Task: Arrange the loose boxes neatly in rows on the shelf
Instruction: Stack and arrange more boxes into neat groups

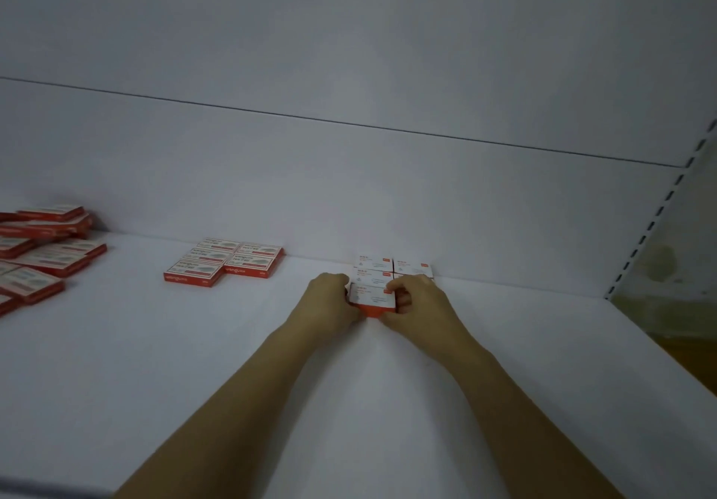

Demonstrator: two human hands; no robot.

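A small white box with a red front [371, 298] stands on the white shelf [194, 362], held between both hands. My left hand [329, 300] grips its left side and my right hand [417, 306] grips its right side, fingers curled round it. Directly behind it sit several matching white boxes [392, 267] in two short rows against the back wall; my right hand hides part of the right row. Further left lies a neat block of flat red boxes [225, 262].
A loose heap of flat red boxes [42, 250] sprawls at the far left of the shelf. The shelf's right end meets a slotted upright [655, 223]. The white back wall [349, 188] rises just behind the rows.
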